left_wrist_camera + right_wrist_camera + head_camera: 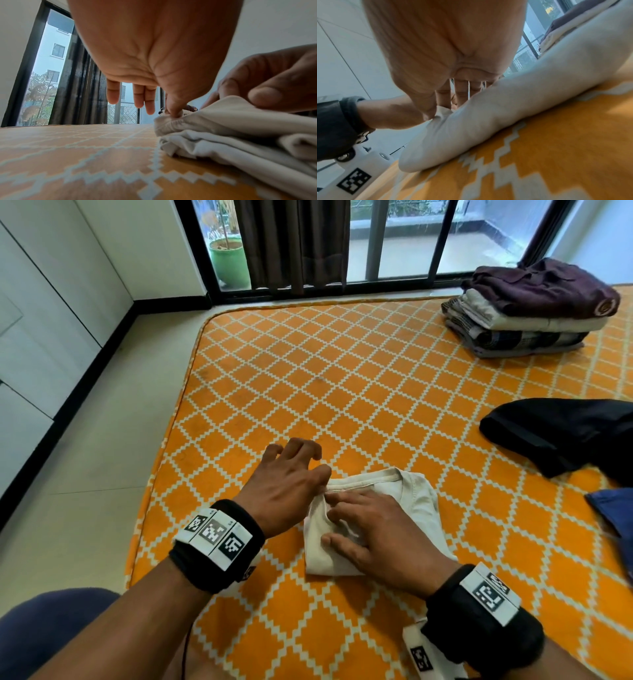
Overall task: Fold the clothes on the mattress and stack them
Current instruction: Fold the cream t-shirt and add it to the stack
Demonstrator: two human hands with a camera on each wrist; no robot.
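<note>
Cream cotton shirt (373, 518), already folded to a small packet, lies on the orange mattress (342, 378) in front of the person. Left hand (286, 489) pinches the packet's far left corner between thumb and forefinger, its other fingers loose and lifted. Right hand (380, 537) lies flat on top, fingers straight, pressing the layers down. To finish well, square the pinched corner over the layers beneath and smooth outward before lifting. No containers are in view; the stack of folded clothes (527, 309) at the far right serves as the collecting place. A black garment (561, 436) and a blue garment (613, 511) lie unfolded at right.
</note>
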